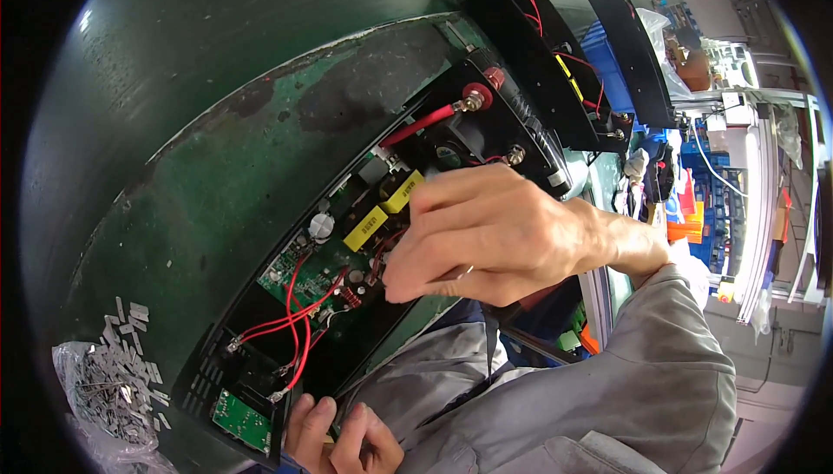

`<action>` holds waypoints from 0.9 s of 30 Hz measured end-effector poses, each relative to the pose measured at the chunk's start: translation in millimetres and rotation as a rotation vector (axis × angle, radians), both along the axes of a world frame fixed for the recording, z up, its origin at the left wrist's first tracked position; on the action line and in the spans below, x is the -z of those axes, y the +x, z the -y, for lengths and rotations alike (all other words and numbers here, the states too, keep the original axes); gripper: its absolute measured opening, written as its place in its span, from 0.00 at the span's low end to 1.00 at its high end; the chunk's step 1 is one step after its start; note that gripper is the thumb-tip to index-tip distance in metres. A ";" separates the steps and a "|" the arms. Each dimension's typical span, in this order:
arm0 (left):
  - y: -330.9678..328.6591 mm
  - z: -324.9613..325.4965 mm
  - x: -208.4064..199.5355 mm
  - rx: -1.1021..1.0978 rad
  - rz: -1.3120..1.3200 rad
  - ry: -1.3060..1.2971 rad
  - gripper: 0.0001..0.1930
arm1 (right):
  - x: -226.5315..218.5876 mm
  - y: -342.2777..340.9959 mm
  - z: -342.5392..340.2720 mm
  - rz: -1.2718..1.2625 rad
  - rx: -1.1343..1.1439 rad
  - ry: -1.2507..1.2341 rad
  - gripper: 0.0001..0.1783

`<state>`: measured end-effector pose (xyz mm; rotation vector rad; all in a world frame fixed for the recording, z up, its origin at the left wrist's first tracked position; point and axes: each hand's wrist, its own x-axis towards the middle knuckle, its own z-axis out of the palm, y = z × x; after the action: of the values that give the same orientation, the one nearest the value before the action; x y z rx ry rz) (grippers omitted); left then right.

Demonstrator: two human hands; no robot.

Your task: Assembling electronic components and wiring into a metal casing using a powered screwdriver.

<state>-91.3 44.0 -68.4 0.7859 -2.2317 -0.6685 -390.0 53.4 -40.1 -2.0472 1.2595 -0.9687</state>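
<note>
An open black metal case [382, 335] lies slantwise on the bench, its circuit board [278, 274] and two yellow-labelled transformers [365, 228] exposed. Over the board's near side hovers my right hand [495, 235], fingers bent and pinched together. A thin shiny sliver shows at its fingers; what they hold is mostly hidden. Red wires [305, 322] run from the board to the case's left end, beside a small green board [242, 419]. Close to that end is my left hand [343, 437], its fingers curled in; what lies between them is hidden. A thick red cable [421, 124] reaches a terminal at the far end.
Small metal strips spill from a clear plastic bag [95, 387] at the lower left of the green bench [208, 187]. More black cases [529, 57] with red wires stand at the upper right, near a blue bin [607, 66]. Shelving and blue bins [707, 179] fill the right.
</note>
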 end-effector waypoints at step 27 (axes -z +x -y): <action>-5.0 2.3 1.3 -0.011 -0.028 0.006 0.04 | 0.0 4.8 36.4 0.182 -0.084 0.470 0.06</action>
<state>-96.4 41.7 -69.8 0.7871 -2.1993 -0.6770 -385.2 16.9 -40.1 -1.5973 1.1626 -0.7175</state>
